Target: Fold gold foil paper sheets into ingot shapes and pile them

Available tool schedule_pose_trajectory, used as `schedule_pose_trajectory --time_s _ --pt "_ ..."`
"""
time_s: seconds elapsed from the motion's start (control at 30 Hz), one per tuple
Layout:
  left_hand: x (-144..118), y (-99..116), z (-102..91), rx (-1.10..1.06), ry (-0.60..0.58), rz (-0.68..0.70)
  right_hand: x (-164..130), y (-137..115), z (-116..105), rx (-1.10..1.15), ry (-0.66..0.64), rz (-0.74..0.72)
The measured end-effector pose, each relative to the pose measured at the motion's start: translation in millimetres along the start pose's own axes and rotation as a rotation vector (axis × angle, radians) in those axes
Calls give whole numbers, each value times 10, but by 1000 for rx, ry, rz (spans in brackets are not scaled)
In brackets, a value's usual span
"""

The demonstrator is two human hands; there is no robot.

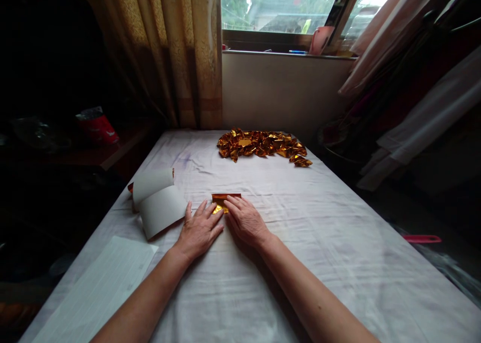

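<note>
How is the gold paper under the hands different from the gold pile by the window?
The gold paper is one flat, partly folded piece; the gold pile is many crumpled-looking folded pieces heaped together. The paper lies under the left hand and right hand; the pile sits untouched, farther away. Both are shiny gold foil.

I see two bare forearms with no sleeves reaching into view from the bottom edge. The left hand [198,231] and right hand [246,222] wear no gloves, and I can make out no rings, watch or bracelet at either wrist.
</note>
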State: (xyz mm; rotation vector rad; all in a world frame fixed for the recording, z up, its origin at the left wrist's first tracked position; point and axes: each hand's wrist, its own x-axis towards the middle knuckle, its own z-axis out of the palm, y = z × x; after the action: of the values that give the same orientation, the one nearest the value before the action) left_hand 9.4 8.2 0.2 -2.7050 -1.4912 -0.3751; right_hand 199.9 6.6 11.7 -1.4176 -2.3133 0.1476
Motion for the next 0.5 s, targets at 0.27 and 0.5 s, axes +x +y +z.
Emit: schedule_pose_trajectory --time_s 0.27,0.5 --pt "-29 -26 74 -58 95 -12 246 143 97 -69 -224 206" --pt "-56 59 22 -89 228 77 -8 150 44 -67 -276 136"
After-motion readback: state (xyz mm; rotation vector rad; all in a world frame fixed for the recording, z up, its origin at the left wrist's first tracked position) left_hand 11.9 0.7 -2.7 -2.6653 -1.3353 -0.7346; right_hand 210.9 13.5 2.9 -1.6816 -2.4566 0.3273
